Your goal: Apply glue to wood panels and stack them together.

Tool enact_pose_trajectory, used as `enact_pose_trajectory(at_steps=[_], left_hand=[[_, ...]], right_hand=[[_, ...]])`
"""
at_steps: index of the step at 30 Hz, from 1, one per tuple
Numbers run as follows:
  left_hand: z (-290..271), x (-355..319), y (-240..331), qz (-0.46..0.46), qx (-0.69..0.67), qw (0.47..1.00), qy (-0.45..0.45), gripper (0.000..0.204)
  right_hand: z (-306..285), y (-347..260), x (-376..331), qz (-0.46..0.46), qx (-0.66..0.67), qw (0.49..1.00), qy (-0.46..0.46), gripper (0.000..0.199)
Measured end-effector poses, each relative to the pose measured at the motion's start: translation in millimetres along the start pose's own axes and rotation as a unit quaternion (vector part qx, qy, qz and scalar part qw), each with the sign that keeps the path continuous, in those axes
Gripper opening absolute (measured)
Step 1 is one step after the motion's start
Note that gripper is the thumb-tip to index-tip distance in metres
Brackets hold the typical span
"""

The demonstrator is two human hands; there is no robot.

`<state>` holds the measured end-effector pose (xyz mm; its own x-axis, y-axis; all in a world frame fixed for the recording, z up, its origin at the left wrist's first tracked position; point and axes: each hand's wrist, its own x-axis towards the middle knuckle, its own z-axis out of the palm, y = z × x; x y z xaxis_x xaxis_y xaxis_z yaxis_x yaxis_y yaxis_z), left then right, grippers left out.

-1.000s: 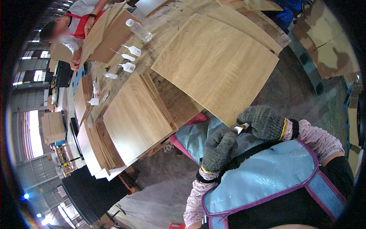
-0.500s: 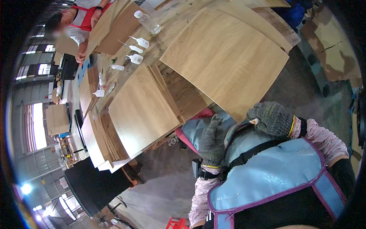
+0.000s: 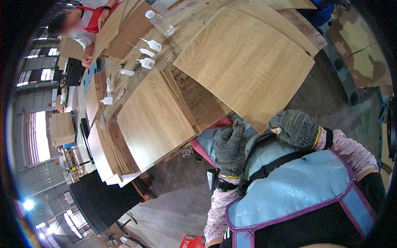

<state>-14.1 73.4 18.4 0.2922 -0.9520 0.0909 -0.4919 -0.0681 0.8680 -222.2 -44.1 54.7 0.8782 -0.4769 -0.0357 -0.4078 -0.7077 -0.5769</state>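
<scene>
Both my hands wear grey knitted gloves with yellow cuff edging. My left hand (image 3: pixel 230 149) is held in front of my blue apron (image 3: pixel 289 188), its fingers curled and one digit pointing up; what it holds, if anything, is hidden. My right hand (image 3: pixel 294 129) is closed, beside the near corner of a large wood-grain panel (image 3: pixel 246 62). A small pale spot shows at its fingertips, perhaps a bare fingertip or a scrap; I cannot tell. The panel's near corner points down between my two hands; neither visibly grips it.
Left of the panel lies a stack of similar boards (image 3: pixel 155 109), with another stack (image 3: pixel 109 151) beyond. Small white squeeze bottles (image 3: pixel 147 63) and a clear bottle (image 3: pixel 160 23) stand on the workbench (image 3: pixel 186 27). A person in a red apron (image 3: pixel 94 18) works at the far left.
My left hand has turned, showing more of its back, and moved slightly up. My right hand has barely moved. The panel stays in place, its grain showing more clearly.
</scene>
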Motion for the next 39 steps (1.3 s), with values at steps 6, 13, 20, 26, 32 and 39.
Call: enact_pose_trajectory(at_steps=[6, 13, 20, 26, 32, 39], left_hand=[[1, 5, -3, -0.098, 0.023, 0.995, -0.013, 0.016], [7, -5, -4, -0.075, 0.121, 0.990, -0.011, 0.024], [8, -1, -4, -0.144, -0.169, 0.974, 0.054, 0.018], [-2, 9, -27, 0.084, 0.098, 0.992, 0.012, 0.012], [-10, 12, -5, 0.093, 0.150, 0.983, -0.045, 0.020], [-5, 2, -10, -0.130, -0.106, 0.986, -0.022, 0.014]], right_hand=[[-4, -4, 1, 0.015, -0.001, 1.000, -0.004, 0.021], [0, -4, -1, -0.001, -0.030, 0.999, 0.023, 0.020], [1, -5, 0, 0.011, -0.009, 1.000, 0.023, 0.019], [-1, -7, 1, 0.007, -0.006, 1.000, 0.027, 0.019], [0, -4, -1, 0.012, -0.013, 1.000, 0.023, 0.020], [2, -4, 0, 0.005, -0.004, 1.000, 0.027, 0.020]])
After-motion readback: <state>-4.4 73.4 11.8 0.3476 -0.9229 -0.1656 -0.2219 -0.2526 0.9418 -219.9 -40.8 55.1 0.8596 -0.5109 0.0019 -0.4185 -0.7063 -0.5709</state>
